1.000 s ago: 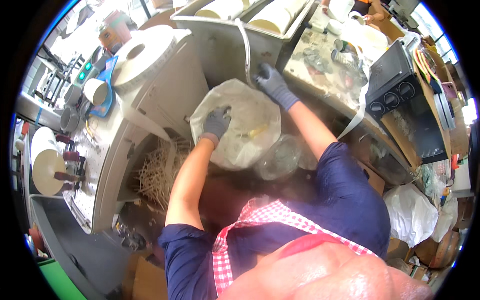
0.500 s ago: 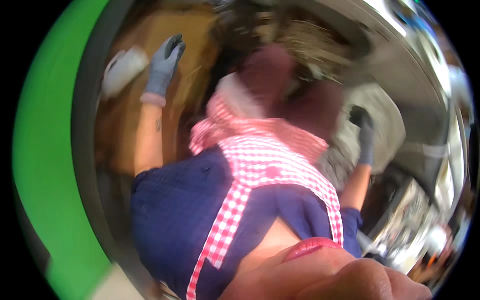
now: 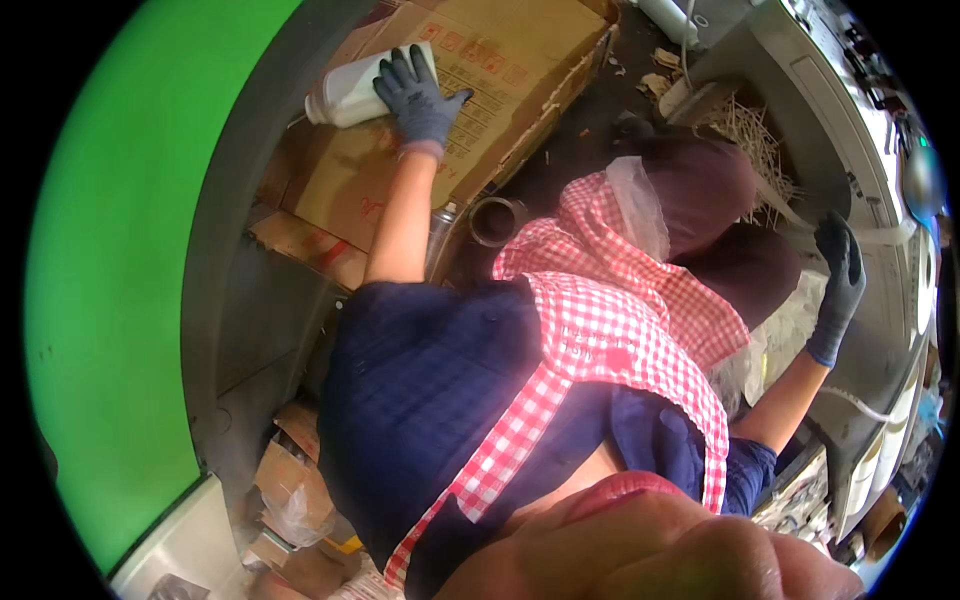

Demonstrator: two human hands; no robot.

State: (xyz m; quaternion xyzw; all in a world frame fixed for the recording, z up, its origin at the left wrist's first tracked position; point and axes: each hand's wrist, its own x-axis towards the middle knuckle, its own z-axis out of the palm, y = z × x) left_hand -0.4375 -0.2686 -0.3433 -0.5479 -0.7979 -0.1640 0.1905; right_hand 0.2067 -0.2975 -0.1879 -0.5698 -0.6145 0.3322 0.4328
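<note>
My left hand (image 3: 422, 108), in a grey glove with dark fingertips, reaches out over a large cardboard box. Its fingers are spread and lie over one end of a white plastic bottle (image 3: 352, 92), which rests on its side on the box. The thumb stands out away from the bottle. My right hand (image 3: 840, 285), gloved alike, is raised beside a grey machine panel on the right. Its fingers are stretched out, and nothing shows in them.
The flattened-looking cardboard box (image 3: 480, 130) takes up the upper left. A dark round can (image 3: 495, 220) and a spray can (image 3: 440, 222) stand beside it. Thin pale sticks (image 3: 750, 140) heap under the grey machine (image 3: 850, 130). A green panel (image 3: 110, 250) bounds the left.
My left hand has moved from beside the bottle onto it, its fingers spreading. The view has shifted and sharpened. My right hand has risen from a pale sheet or bag to the machine panel.
</note>
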